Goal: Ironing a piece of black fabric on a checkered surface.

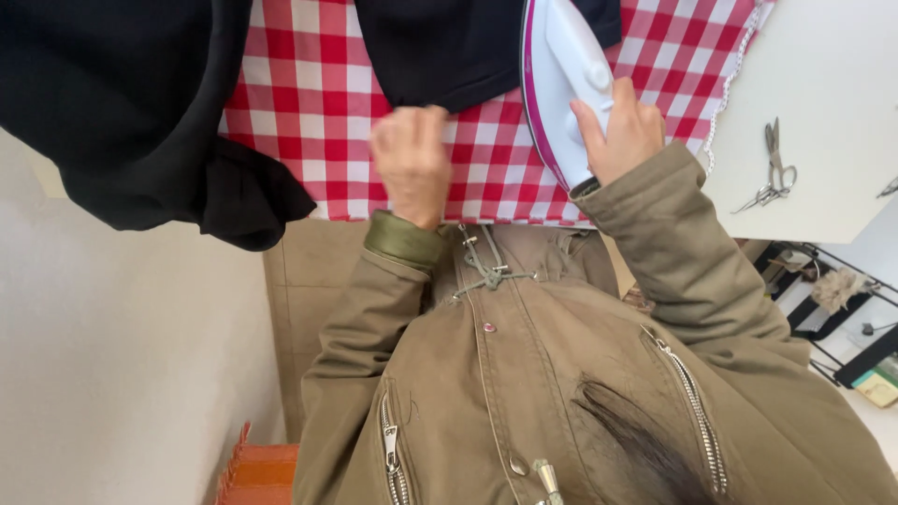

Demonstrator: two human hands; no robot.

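Now | right hand [629,131] grips iron [561,75] | left hand [412,164] fisted (blurred) near black garment [449,56]

Left hand [412,164] blurred — iron [566,84] tip cut off by top edge.

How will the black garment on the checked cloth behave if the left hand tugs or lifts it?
The black garment is probably floppy: it drapes and bunches over the edge of the checked cloth. The overhang may drag it sideways. Near the left hand it should slide easily, but the iron under the right hand likely pins that end.
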